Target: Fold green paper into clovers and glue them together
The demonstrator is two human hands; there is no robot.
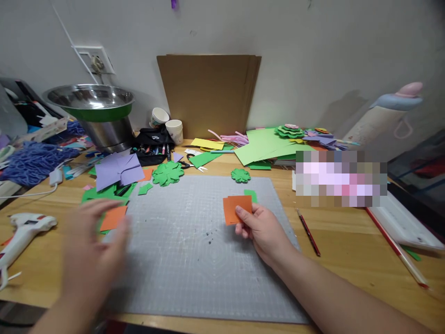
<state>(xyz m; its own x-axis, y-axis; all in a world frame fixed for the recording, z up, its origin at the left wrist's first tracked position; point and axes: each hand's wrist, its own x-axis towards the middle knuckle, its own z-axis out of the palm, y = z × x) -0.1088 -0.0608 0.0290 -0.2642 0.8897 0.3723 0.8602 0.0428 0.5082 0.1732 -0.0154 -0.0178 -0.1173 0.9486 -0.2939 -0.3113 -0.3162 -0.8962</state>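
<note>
My right hand (266, 227) pinches a few orange paper squares (231, 211) between thumb and fingers, slightly fanned, above the grey cutting mat (194, 292). A green paper piece (250, 195) shows just behind them. On the left, my left hand (95, 250) is blurred by motion, its thumb and fingers apart. Close by its fingertips is another orange paper square (114, 218), over green paper at the mat's left edge. Two layered green paper flowers, a larger one (168, 174) and a smaller one (240, 175), lie along the mat's far edge.
A white glue gun (26, 232) lies at the left. Purple paper (120, 170), a metal bowl (90, 99), scissors (194, 164) and light green sheets (271, 146) sit toward the back. On the right are a pencil (308, 232) and a tilted bottle (375, 116). Dark crumbs dot the mat.
</note>
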